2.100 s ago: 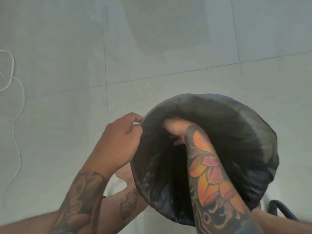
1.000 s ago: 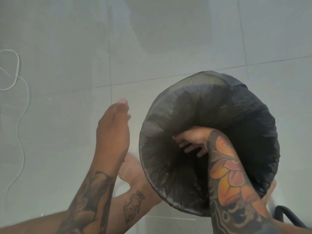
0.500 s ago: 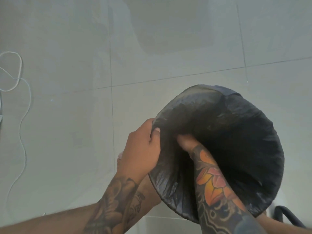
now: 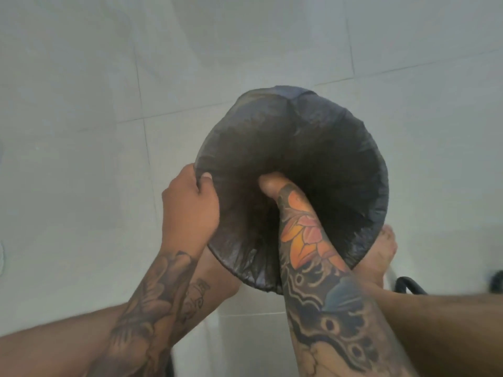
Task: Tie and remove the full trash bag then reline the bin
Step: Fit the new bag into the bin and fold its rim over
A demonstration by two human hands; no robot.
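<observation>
A black trash bag [image 4: 326, 148] is spread wide open in a round mouth in front of me, above the tiled floor. My left hand [image 4: 190, 205] pinches the bag's left rim, thumb inside and fingers outside. My right hand [image 4: 269, 185] reaches into the bag's opening with the forearm over the near rim; its fingers are hidden in the dark plastic, so its grip is unclear. The bin itself is hidden under the bag.
Pale grey floor tiles [image 4: 109, 77] fill the view. My bare legs and a foot [image 4: 383, 248] show below the bag. A black curved object [image 4: 408, 285] lies at the lower right, and something white [image 4: 226, 344] sits below the bag.
My left hand let go of the rim, swung out to the left, then came back and pinched the left rim again. My right hand stays inside the bag, which has shifted slightly.
</observation>
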